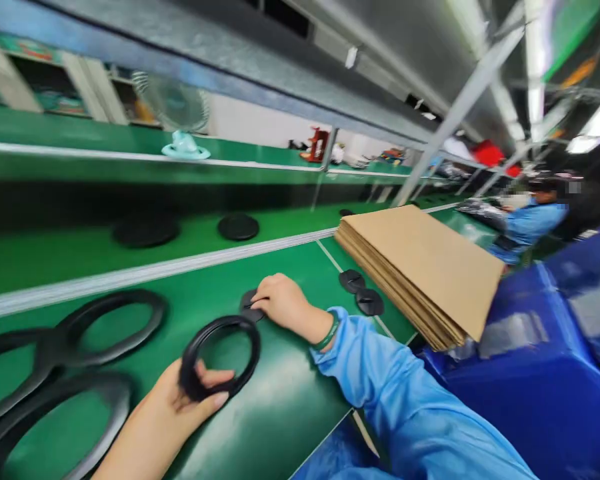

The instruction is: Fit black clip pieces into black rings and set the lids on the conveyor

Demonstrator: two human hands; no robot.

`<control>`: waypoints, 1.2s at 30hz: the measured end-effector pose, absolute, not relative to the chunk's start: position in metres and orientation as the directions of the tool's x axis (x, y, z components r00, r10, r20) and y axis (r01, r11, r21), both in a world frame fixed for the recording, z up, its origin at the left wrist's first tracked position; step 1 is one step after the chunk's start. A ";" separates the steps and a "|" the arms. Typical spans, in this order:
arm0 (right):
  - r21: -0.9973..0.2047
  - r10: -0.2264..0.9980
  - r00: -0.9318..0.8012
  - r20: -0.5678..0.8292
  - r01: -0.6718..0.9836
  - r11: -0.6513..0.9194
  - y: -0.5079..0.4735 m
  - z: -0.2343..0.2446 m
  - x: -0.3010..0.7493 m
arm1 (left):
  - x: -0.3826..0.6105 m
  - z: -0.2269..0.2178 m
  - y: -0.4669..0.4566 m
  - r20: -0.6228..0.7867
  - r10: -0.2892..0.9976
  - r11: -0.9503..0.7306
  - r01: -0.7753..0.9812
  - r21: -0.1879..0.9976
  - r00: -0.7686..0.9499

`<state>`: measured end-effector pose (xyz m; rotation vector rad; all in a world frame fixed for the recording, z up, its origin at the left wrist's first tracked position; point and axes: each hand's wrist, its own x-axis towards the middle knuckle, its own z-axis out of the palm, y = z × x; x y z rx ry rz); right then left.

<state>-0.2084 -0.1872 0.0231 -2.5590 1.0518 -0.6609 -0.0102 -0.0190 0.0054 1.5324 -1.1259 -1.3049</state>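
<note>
Black ring (255, 348) is held tilted above the green bench (290, 400), clamped by the left hand (181, 401) between thumb and fingers, apparently for security. A dark disc (247, 306) on the bench is touched by the right hand (281, 300), fingertips bunched, probably for steadying; pinching cannot be confirmed.

No txt, nos., brands or signs legible. Green wristband (330, 335): any print too small to read. Coloured packs (34, 50) on shelving (7, 80) past counter's (295, 387) far L corner: blurred, can't make out lettering. Greyish patches (513, 335) on blue container (530, 407) by counter's R edge: labels or tape, can't tell which.
</note>
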 end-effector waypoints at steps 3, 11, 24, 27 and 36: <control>-0.543 -0.744 0.520 0.420 -0.513 -0.665 -0.178 0.036 -0.217 | -0.018 0.020 -0.015 -0.306 -0.951 -0.309 -0.075 0.948 0.044; -0.595 -0.611 0.515 0.602 -0.222 -0.773 -0.118 0.052 -0.212 | -0.017 0.005 -0.006 -0.291 -0.955 -0.294 -0.056 0.954 0.046; -0.139 -0.328 0.724 0.607 -0.310 -0.941 -0.098 0.026 -0.198 | -0.019 0.010 -0.005 -0.298 -0.944 -0.306 -0.039 0.951 0.144; -0.126 -0.320 0.723 0.613 -0.310 -0.942 -0.099 0.028 -0.197 | -0.019 0.012 -0.006 -0.303 -0.943 -0.310 -0.031 0.950 0.135; -0.285 -0.429 0.730 0.532 -0.323 -0.903 -0.100 0.026 -0.197 | -0.020 0.013 -0.005 -0.302 -0.942 -0.312 -0.055 0.948 0.144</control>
